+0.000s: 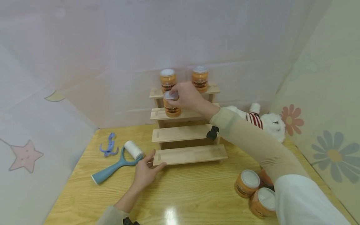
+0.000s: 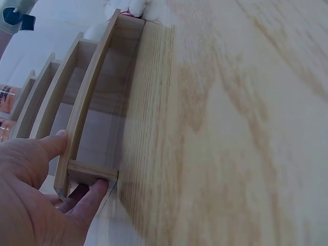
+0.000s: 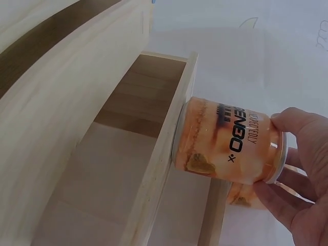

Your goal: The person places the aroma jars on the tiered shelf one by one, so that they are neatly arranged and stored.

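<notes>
Evidently, in the head view, pinching a can (image 1: 172,110) near its lid (image 1: 169,95) with the right hand (image 1: 187,96), at the left end of the second-highest shelf (image 1: 157,114) of a wooden rack (image 1: 182,133), and gripping the lowest shelf (image 1: 191,154) with the left hand (image 1: 145,171), probably to steady the rack. In the left wrist view, bracing thumb (image 2: 55,143) against that shelf and fingers (image 2: 91,201) at the end support (image 2: 92,170), likely against sliding on the tabletop (image 2: 230,128). In the right wrist view, resting the can base-down, grasped at the lid end, apparently to leave the base free.
</notes>
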A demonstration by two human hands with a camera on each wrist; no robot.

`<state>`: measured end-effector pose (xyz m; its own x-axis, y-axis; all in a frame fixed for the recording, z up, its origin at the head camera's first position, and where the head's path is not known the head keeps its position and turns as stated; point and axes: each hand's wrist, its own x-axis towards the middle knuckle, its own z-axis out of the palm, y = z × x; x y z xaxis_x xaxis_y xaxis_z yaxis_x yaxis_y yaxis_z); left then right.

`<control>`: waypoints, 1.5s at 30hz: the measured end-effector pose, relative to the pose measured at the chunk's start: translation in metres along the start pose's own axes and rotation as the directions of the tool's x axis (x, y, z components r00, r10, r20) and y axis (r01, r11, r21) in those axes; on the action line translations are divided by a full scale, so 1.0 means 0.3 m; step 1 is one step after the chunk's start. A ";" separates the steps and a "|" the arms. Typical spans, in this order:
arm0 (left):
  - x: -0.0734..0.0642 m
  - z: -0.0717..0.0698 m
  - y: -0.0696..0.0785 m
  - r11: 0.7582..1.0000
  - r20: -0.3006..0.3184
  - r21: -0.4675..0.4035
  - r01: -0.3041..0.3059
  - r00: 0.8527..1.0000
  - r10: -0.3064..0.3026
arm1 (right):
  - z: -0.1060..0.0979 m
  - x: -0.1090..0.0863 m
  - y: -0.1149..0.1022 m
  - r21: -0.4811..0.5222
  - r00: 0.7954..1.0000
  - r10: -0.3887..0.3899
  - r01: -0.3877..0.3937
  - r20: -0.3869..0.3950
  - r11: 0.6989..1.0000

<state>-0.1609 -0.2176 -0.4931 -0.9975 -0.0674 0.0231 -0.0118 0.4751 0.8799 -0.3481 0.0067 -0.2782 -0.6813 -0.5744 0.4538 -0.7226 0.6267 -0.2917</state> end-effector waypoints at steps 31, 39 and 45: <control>0.015 -0.001 0.009 1.000 0.002 0.004 0.015 1.000 -0.015 | -0.288 -0.166 0.067 0.012 0.999 0.003 -0.004 0.047 1.000; 0.009 -0.005 0.016 0.999 -0.002 0.020 0.026 1.000 -0.026 | -0.402 -0.328 0.083 -0.010 0.998 0.007 -0.006 0.063 1.000; 0.015 -0.011 0.009 1.000 -0.009 0.024 0.018 1.000 -0.018 | -0.445 -0.426 0.104 -0.060 0.996 -0.040 0.045 0.082 0.997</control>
<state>-0.1653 -0.2195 -0.4891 -0.9964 -0.0835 0.0112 -0.0317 0.4946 0.8686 -0.2682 0.1700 -0.2330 -0.6589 -0.6404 0.3948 -0.7444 0.6306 -0.2196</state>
